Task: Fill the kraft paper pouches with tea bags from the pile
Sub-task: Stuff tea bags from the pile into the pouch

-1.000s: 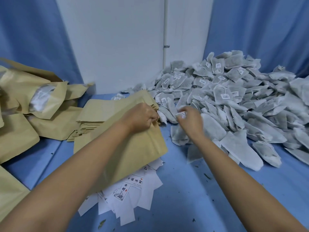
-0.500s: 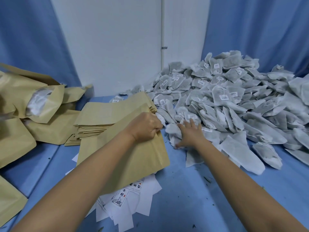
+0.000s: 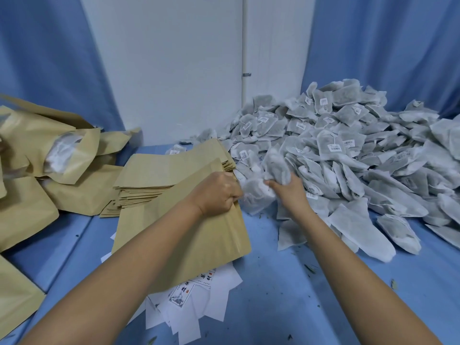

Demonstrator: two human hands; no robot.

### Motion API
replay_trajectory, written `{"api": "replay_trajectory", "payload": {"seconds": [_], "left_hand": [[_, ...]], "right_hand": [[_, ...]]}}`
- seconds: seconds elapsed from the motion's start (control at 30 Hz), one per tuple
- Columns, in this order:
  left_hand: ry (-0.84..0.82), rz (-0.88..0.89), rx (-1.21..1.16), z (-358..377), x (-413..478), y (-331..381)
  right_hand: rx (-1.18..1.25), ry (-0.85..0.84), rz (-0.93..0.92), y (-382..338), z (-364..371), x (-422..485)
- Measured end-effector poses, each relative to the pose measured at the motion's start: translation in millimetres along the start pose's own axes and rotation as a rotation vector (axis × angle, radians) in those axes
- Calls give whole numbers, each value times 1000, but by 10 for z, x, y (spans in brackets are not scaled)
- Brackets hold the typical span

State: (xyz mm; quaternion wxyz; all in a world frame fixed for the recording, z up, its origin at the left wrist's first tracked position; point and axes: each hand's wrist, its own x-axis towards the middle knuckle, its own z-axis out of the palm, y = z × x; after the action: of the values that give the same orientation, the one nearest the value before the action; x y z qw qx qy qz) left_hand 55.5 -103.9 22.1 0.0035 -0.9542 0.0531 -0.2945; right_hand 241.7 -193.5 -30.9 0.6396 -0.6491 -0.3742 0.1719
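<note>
Slips of white printed paper (image 3: 194, 302) nearest, fanned out on the blue table cover (image 3: 286, 307), partly under the held pouch. Black Chinese characters, an ink drawing and a small red seal on the top slip; characters half hidden, not legible in full. Green leaf fragments (image 3: 310, 268) scattered on the cover to the right.

Next, kraft paper pouch (image 3: 224, 241), flat and tilted, lower edge over the slips. On its upper corner, left hand (image 3: 216, 192) clenched, grasping the paper at the mouth end. Just beside that, right hand (image 3: 290, 195) with fingers curled round a bunch of tea bags (image 3: 275, 168), bunch raised off the cover, close against the pouch mouth and at the near edge of the pile.

Behind the left hand, stack of flat pouches (image 3: 159, 175), edges stepped, touching the held pouch. Further left, bulging pouches (image 3: 25, 212) in a loose heap; one windowed pouch (image 3: 62, 153) on top, pale contents visible through the clear panel, blurred.

Right of centre, pile of tea bags (image 3: 361, 170), running to the right frame edge: grey-white mesh sachets with dark fill. White tags (image 3: 348, 143) with barcodes on several; print too small to read.

Farthest, white wall panel (image 3: 169, 70) with a vertical pipe (image 3: 245, 46), blue curtains (image 3: 385, 46) to either side.
</note>
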Motion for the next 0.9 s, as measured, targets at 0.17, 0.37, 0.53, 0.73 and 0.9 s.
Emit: {"api": "replay_trajectory", "payload": {"seconds": [0.17, 0.37, 0.53, 0.73, 0.9], "left_hand": [[48, -47, -37, 26, -38, -11], [288, -178, -168, -104, -2, -19], [339, -237, -174, -211, 33, -115], [-4, -221, -90, -192, -227, -97], [-89, -488, -65, 4, -339, -150]], "right_hand": [[1103, -75, 223, -266, 12, -75], [755, -297, 224, -371, 324, -406], [825, -303, 240, -411, 543, -539], [1351, -272, 396, -700, 445, -305], [1153, -388, 563, -802, 652, -386]]}}
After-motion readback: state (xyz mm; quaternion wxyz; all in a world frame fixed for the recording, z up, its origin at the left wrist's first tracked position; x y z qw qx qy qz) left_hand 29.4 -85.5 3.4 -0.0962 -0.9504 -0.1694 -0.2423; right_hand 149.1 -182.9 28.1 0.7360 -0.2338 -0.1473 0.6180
